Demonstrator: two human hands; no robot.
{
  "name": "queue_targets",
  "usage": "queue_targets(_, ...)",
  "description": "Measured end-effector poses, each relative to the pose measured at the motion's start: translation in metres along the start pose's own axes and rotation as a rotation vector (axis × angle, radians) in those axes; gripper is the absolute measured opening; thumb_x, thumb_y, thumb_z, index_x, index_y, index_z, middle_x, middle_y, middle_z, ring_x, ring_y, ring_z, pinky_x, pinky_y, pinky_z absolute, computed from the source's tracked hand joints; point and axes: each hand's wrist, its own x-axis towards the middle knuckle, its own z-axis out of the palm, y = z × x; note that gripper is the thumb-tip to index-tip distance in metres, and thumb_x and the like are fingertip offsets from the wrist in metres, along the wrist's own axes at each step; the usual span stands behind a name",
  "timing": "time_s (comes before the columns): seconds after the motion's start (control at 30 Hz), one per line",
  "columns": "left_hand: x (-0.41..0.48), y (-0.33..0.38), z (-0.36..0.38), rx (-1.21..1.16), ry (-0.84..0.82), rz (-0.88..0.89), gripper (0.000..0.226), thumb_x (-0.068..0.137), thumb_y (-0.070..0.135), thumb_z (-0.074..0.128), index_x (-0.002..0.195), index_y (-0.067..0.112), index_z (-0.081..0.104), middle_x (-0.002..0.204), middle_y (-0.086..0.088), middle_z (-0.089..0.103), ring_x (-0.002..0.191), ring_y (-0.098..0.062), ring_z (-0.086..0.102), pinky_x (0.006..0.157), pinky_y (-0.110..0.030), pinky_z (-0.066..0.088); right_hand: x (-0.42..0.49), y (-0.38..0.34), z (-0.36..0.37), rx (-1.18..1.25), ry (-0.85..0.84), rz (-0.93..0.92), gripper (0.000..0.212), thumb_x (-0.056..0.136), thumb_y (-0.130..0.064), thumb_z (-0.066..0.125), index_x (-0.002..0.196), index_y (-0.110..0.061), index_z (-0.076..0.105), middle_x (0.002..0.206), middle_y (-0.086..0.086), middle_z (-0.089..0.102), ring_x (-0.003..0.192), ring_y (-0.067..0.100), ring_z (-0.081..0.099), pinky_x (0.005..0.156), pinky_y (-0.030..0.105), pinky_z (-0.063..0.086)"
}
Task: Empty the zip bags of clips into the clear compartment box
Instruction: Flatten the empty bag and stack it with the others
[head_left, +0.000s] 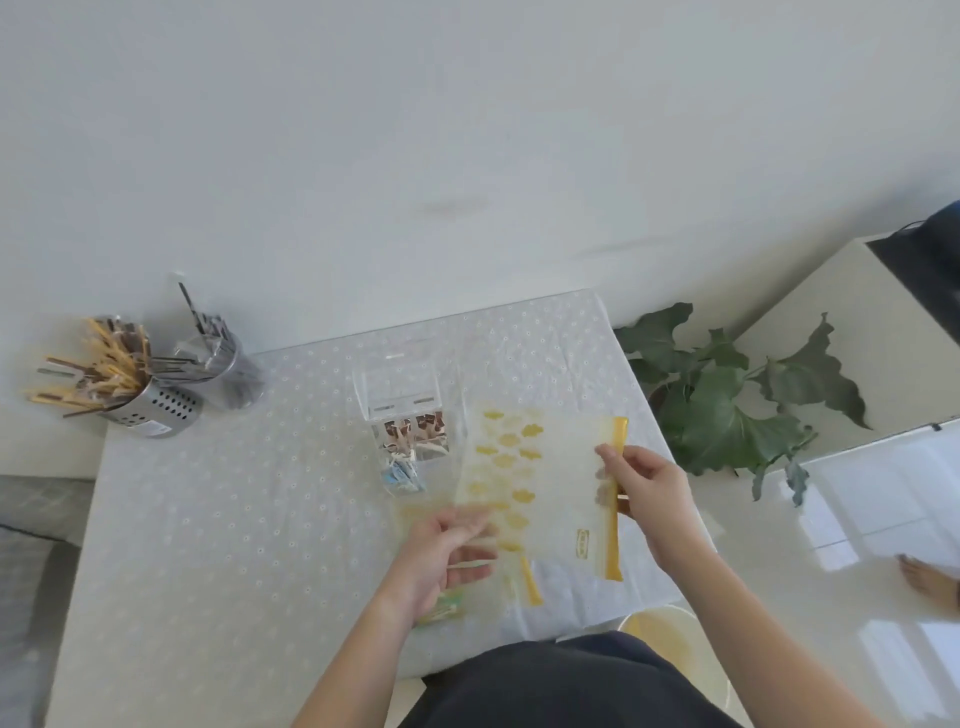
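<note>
The held zip bag (540, 467), cloud-printed with a yellow zip strip, looks flat and empty, so its share seems already tipped out; the clear compartment box (402, 400) beyond the fingers holds brown clips (415, 427) in its nearer cells and a blue-and-white cluster (402, 474) at its near edge; I cannot tell whether that cluster sits inside a cell. A second bag (532, 582) lies flat under the held one, seemingly spent; a small greenish packet (441, 613) beside the left wrist may be left to empty.

The right hand (641, 483) pinches the bag by its zip edge, thumb over the film and fingers behind; the bag hangs out leftward from that pinch. The left hand (447, 551) is blurred, its fingers (470, 519) apart at the bag's lower corner; whether they grip it I cannot tell.
</note>
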Motion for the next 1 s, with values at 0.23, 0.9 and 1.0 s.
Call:
queue_targets(0.23,0.055,-0.015,0.028,-0.099,0.236,-0.007,0.018,0.094,0.016,0.08,0.107,0.004,0.077,0.094,-0.013,0.08,0.074,-0.024,0.076,0.064,-0.031,0.063,0.074,0.019,-0.024,-0.2,-0.131,0.092,0.027,0.094,-0.008,0.073,0.117,-0.018,0.064,0.103,0.011,0.074,0.084,0.025,0.077,0.072,0.035,0.065)
queue_targets(0.9,0.137,-0.027,0.065,0.237,0.657,0.091,0.016,0.098,0.022,0.072,0.111,0.013,0.073,0.087,-0.007,0.078,0.071,-0.018,0.073,0.069,-0.033,0.062,0.195,0.048,0.004,-0.614,0.095,-0.107,0.013,0.094,-0.031,0.069,0.106,-0.025,0.066,0.106,-0.009,0.061,0.085,0.009,0.062,0.061,0.018,0.044)
queue_targets(1.0,0.111,-0.031,0.068,0.66,0.741,0.24,0.02,0.099,0.023,0.068,0.118,0.021,0.07,0.097,0.009,0.07,0.086,-0.013,0.067,0.072,-0.025,0.05,0.17,0.047,0.009,-0.659,0.078,-0.185,0.005,0.096,-0.032,0.065,0.099,-0.027,0.064,0.096,-0.009,0.059,0.073,0.008,0.06,0.055,0.024,0.05)
